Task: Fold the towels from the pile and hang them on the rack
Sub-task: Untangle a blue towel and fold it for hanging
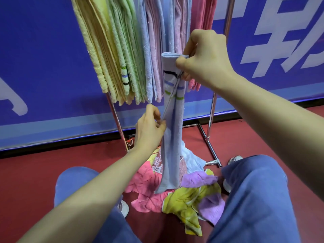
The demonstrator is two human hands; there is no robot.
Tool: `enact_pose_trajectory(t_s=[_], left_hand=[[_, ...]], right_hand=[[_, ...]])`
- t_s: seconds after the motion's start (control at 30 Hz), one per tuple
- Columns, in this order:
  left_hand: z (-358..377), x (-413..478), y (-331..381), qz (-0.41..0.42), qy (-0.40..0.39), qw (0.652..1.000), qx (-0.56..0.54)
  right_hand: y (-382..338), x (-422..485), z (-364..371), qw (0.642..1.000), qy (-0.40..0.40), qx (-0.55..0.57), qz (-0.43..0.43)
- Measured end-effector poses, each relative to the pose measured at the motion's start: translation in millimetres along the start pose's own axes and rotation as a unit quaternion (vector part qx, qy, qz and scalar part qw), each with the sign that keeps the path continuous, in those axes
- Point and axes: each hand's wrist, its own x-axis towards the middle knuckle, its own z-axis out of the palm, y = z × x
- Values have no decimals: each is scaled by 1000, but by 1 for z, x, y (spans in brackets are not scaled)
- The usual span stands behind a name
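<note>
**Red floor [26,181], blue banner [43,67] behind: blue towel [172,130] held in both hands**

Towel folded narrow, hanging lengthwise in front of the rack [212,109]. Right hand [205,62]: grip clenched on the folded top end. Left hand [150,127]: grip pinching the left edge about midway down. Lower end reaches the pile [184,199] of loose towels on the floor between the knees; contact probable, not certain from this angle. Hung towels [122,50] (yellow, green, blue, pink) hang side by side from the rack.

Two hands, the left hand [150,127] and the right hand [205,62], are holding one striped blue towel [172,137]. One rack [211,113] is carrying hanging towels [122,50], too tightly packed for counting; one pile [149,199] is lying below.
</note>
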Motion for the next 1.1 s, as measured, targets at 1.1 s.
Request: enact_pose_trajectory(t_s=[1.1], left_hand=[[41, -20, 17, -96, -98, 986, -97]], right_hand=[[-12, 6, 30, 999, 25, 40, 17]])
